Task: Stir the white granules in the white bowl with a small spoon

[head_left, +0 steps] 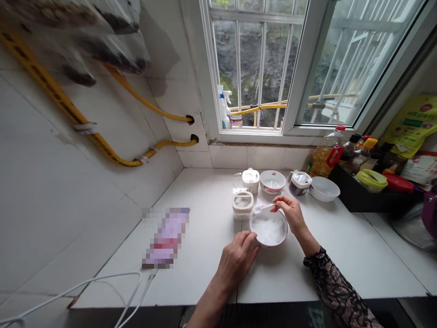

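Note:
A bowl with a pinkish rim [286, 237] stands on the white counter, with fluffy white granular stuff [269, 228] inside. My left hand [238, 258] grips its left edge, fingers at the rim and thumb lower down. Between the fingertips of my right hand [289, 214] is the handle of a small white spoon [262, 208], held over the far side of the bowl. Close behind the bowl on the left sits a square clear jar with a cream lid [242, 200]. Farther back are a white lidded jar [251, 181] and a patterned bowl [272, 181].
A dark-filled jar [300, 183] and a translucent bowl [325, 189] stand at the back right. Beyond them are an oil bottle [326, 152] and a black rack [355, 193] of condiments. A blurred purple item [169, 237] and a white cable [134, 291] lie left.

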Tool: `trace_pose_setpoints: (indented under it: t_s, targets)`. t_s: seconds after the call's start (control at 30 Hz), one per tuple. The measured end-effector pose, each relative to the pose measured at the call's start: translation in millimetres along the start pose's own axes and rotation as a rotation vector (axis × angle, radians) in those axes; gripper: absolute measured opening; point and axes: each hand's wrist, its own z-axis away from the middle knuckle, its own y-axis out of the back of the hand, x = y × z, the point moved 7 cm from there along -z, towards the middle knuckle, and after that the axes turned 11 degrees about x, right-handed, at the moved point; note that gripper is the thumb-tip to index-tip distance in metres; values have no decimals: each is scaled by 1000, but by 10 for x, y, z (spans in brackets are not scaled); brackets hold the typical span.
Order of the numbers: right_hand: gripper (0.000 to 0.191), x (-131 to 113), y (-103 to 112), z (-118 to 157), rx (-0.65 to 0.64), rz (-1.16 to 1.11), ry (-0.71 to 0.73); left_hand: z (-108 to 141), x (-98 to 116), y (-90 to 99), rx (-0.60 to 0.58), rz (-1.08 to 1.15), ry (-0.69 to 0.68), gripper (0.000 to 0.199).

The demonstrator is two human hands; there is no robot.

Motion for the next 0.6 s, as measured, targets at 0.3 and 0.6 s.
trace_pose_setpoints:
  t_s: [0.3,0.6]
  targets:
    - [13,-226,-273,198,0,159,424,11,-3,-10,18,17,-20,19]
    - [20,-570,-356,516,-80,453,1063,17,-14,-14,49,4,-39,20]
